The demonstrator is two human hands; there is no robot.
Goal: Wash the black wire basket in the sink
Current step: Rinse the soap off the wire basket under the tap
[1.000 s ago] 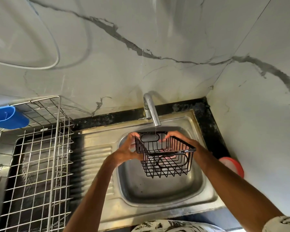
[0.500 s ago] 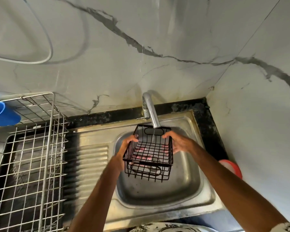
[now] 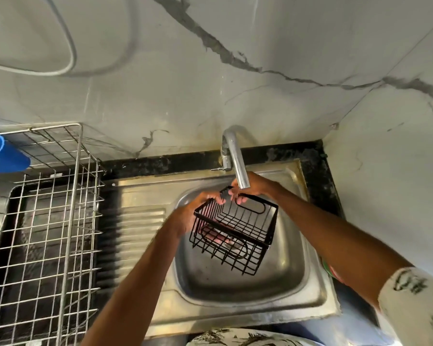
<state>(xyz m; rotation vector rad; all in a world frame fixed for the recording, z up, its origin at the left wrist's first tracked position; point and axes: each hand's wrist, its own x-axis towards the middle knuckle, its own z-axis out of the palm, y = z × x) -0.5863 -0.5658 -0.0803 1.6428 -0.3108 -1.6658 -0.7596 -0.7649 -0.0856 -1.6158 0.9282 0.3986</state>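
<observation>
Basket [image 3: 235,231]: likely light, stiff, wet; tilted over sink [image 3: 310,283].
Left hand [image 3: 194,212]: grips left rim.
Right hand [image 3: 255,186]: grips far rim.
Grip point: take your hold on rims; wet wire may slip.

- Head camera, single wide-angle view: is looking forward and steeply down over the sink [image 3: 235,313].
- Is facing the marble wall [image 3: 210,83] behind the tap [image 3: 238,166].
- Is sitting close: the left hand [image 3: 193,211] and right hand [image 3: 258,186] are gripping the wire basket [image 3: 238,236] at mid-frame.
- Is catching the drying rack [image 3: 71,221] at the left edge.
</observation>
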